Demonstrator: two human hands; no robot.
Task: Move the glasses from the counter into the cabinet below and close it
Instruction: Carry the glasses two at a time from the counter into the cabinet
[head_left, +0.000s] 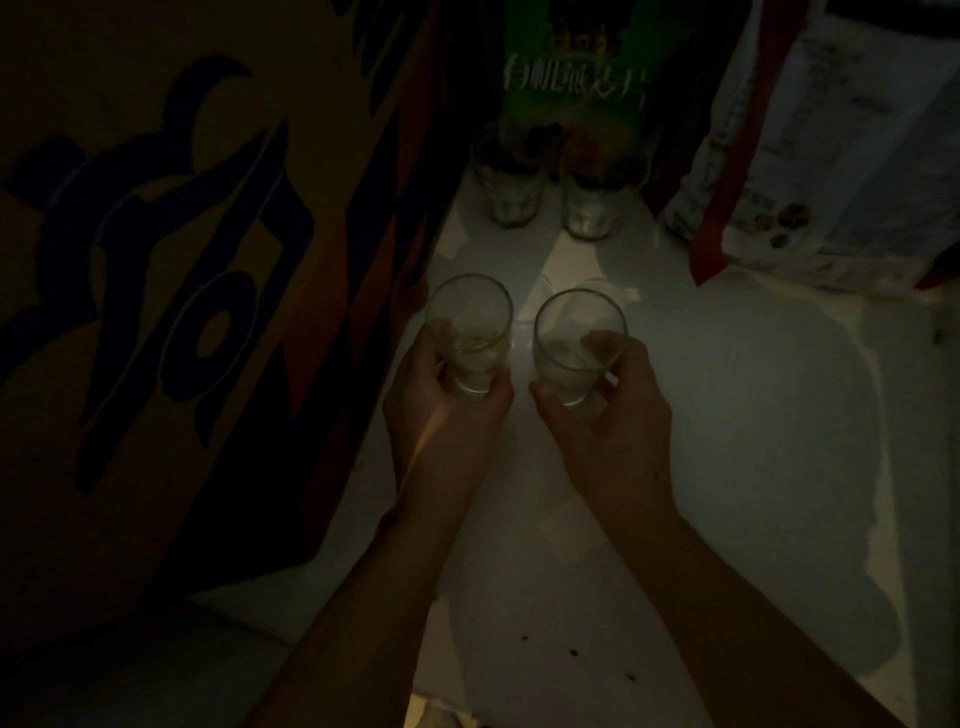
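The scene is dim, inside a cabinet with a white shelf floor. My left hand grips a clear glass near its base. My right hand grips a second clear glass the same way. Both glasses are upright, side by side, low over or on the shelf; I cannot tell which. Two more clear glasses stand upright at the back, one on the left and one on the right.
A large orange box with dark lettering fills the left side, close to my left hand. A green package stands behind the back glasses. A white bag with red trim sits at the right rear.
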